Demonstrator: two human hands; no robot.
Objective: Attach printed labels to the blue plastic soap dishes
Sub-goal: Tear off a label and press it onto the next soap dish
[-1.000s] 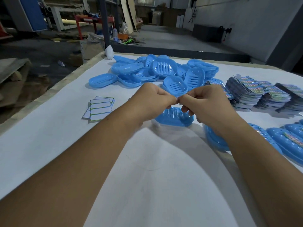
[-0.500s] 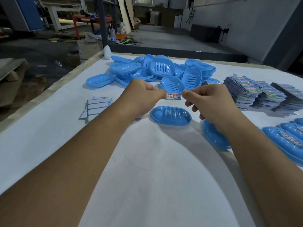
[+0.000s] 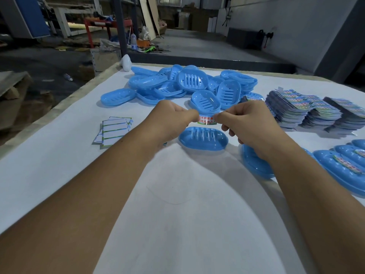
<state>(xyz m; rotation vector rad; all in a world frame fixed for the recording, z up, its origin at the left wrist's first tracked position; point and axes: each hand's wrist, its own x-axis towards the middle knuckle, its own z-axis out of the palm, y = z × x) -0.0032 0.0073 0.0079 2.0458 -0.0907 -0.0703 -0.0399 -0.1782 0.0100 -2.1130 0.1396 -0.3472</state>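
A small printed label (image 3: 206,120) with red characters is stretched between my two hands, just above a blue soap dish (image 3: 203,138) that lies alone on the white table. My left hand (image 3: 173,119) pinches the label's left end. Its right end is pinched by my right hand (image 3: 245,123). Behind them sits a heap of unlabelled blue dishes (image 3: 189,84). Dishes that carry labels (image 3: 343,167) lie in a row at the right edge.
Stacks of printed labels (image 3: 302,107) stand at the right, behind my right hand. A small pile of white backing slips (image 3: 114,129) lies left of my left hand. The table's left edge (image 3: 59,107) drops to a cluttered workshop floor.
My hands have drawn apart from touching, and the label now shows stretched between them. The view has shifted slightly; the dish below has stayed in place.
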